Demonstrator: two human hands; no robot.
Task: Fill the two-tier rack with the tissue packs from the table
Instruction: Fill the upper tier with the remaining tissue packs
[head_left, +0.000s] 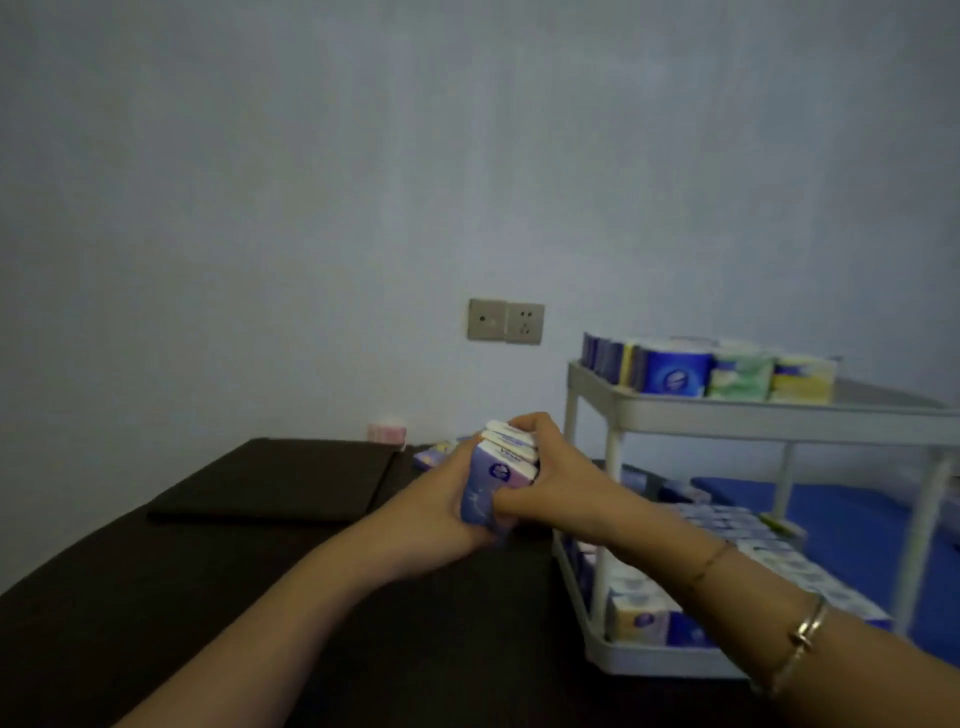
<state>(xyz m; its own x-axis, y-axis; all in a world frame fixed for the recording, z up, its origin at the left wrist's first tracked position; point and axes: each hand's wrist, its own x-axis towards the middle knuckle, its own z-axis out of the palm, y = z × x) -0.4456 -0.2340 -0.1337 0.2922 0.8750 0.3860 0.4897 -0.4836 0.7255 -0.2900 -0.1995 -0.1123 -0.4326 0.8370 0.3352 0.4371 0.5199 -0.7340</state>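
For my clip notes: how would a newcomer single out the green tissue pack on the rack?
Find the white two-tier rack right of the dark table, below the wall socket. On its top tier stands a row of packs; the green pack is second from the right end, between a blue pack and a yellow pack. It is the only green one there.

The room is dim, with flat bluish light and no hard shadows. Everything looks soft and slightly blurred, and straight lines bend near the edges.
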